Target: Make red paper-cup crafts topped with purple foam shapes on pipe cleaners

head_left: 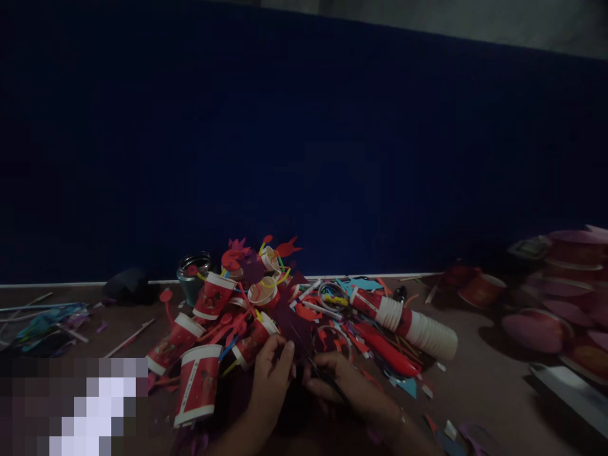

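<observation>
My left hand (270, 380) pinches the edge of a dark purple paper sheet (289, 320) low in the middle of the dim view. My right hand (339, 380) is closed round dark scissors (316, 367), whose blades point up-left into the paper. Both hands rest at the near edge of a heap of red paper cups (198, 383), paper cut-outs and coloured straws on the brown floor (475, 386).
A stack of white and red cups (408, 320) lies on its side to the right. A glass jar (194, 272) stands behind the heap. Pink and red paper plates (536, 329) pile up at far right. A dark blue wall (304, 145) rises behind. Sticks lie at left.
</observation>
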Demonstrator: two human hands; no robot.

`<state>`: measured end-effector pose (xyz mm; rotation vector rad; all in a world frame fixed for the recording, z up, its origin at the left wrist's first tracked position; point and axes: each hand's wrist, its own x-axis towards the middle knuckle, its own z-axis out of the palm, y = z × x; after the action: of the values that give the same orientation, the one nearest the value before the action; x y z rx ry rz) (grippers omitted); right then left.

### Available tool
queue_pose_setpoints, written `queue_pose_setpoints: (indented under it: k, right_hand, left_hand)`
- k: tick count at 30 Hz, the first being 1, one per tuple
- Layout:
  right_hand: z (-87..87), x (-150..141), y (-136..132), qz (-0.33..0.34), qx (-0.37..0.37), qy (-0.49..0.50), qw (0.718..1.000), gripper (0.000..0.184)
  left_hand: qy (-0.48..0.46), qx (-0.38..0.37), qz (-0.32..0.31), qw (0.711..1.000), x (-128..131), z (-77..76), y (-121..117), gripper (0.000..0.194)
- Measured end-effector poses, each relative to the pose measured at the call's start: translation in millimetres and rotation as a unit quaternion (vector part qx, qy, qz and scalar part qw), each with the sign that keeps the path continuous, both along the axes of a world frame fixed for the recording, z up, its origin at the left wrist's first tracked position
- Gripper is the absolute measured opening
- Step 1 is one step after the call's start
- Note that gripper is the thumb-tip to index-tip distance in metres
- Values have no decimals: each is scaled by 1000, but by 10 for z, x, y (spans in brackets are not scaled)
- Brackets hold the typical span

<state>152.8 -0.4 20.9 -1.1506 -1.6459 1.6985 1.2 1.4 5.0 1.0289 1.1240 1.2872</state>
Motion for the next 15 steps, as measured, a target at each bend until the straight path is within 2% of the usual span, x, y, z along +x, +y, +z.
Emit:
queue_pose_setpoints:
  k: [5,10,15]
  right_hand:
    - [-38,8,-13,-1,-19,9,1000,34]
    - [30,-14,-52,-4,-21,11,1000,32]
    - [74,-39,-51,-12,-17,-7,1000,35]
  left_hand:
    - [3,-5,-2,1000,-1,42,-5,30]
    - [7,-12,-20,1000,-7,80,-17,26]
    - [14,-17,-26,999,-15,48,-17,26]
